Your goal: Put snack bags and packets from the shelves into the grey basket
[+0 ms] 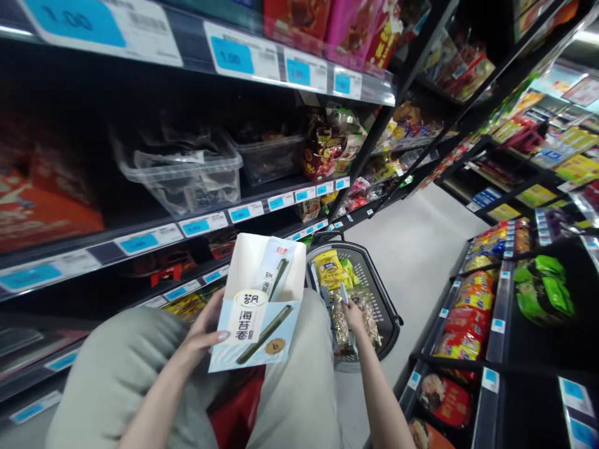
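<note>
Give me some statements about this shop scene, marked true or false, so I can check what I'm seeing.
1. The left hand holds a pale blue and white box. True.
2. Both hands are on that box. False: the right hand is over the basket.
3. The basket stands on the floor. True.
4. There is nothing in the basket. False: a yellow packet lies there among others.
5. A clear plastic bin sits on a shelf. True.

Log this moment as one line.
left hand: holds open box; right hand: holds slim pale item over black basket; inside: snack packs
</note>
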Demonstrator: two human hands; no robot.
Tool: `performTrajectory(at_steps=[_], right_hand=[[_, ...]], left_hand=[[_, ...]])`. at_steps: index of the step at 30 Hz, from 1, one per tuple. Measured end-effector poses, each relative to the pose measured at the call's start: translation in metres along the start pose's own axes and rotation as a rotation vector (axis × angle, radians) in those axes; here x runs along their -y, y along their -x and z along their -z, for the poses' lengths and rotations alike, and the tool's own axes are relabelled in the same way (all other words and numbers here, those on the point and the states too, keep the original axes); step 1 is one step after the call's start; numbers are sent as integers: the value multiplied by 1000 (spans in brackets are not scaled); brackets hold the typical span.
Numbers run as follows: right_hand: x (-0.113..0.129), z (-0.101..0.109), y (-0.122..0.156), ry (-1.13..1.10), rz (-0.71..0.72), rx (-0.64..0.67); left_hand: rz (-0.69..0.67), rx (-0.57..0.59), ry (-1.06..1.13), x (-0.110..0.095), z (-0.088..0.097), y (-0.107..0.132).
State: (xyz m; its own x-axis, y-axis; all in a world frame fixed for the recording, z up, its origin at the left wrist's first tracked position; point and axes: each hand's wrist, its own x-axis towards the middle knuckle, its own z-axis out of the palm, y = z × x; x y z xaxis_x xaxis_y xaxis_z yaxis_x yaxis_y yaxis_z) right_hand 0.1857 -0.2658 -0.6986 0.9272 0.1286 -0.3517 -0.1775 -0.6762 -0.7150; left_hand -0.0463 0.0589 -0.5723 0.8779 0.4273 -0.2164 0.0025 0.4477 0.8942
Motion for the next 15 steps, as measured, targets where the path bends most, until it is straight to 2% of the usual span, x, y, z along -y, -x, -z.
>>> performTrajectory(at_steps=[5,8,11,15], right_hand=[[-11,-45,-28,241,-36,72],[-17,-64,-31,340,-31,96],[-27,-69,-22,407,22,72],[-42,-64,-6,439,87,67]], left_hand=[[66,-135,-6,11,10,-2],[96,-201,11,16,14,-2],[122,-253,21,13,8,-2],[151,-278,15,1,-7,-3]])
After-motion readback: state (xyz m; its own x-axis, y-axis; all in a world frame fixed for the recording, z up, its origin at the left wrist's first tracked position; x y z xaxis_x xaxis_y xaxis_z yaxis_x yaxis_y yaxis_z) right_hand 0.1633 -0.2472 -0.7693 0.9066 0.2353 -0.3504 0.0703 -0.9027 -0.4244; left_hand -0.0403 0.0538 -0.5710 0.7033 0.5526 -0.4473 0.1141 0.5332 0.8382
